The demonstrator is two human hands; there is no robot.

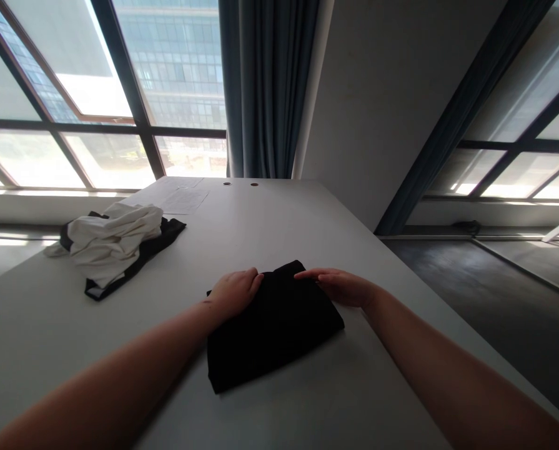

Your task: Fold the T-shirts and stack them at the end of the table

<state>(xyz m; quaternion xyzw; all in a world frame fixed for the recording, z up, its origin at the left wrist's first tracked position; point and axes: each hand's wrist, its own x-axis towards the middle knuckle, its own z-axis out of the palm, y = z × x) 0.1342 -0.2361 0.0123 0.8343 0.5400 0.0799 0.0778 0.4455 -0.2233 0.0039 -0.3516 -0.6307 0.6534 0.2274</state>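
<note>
Black folded cloth lies flat on a pale grey table, near the person's edge and roughly centre of the view. It's a compact, rumpled rectangle, w/ one corner pointing toward the viewer.

Both bare hands rest on the far part of the cloth, palms down. Left hand sits on the far left corner, fingers loosely curled and close together, fingertips pressing the fabric; whether it pinches a fold or just presses, can't tell. Right hand lies flatter at the far right edge, fingers extended, held together and pointing left toward the other hand. Tips of the two hands are near each other but apart, w/ a strip of black fabric between them. Neither hand lifts the cloth off the table. Both forearms reach in from the bottom corners of the view.

Further back and to the left, well apart from the hands, is a loose pile of clothes: crumpled white fabric on top of a black piece. Behind that, sheets of paper lie flat near the table's far end. Beyond the table: large windows w/ dark frames, and a grey-blue curtain hanging beside a plain wall.
</note>
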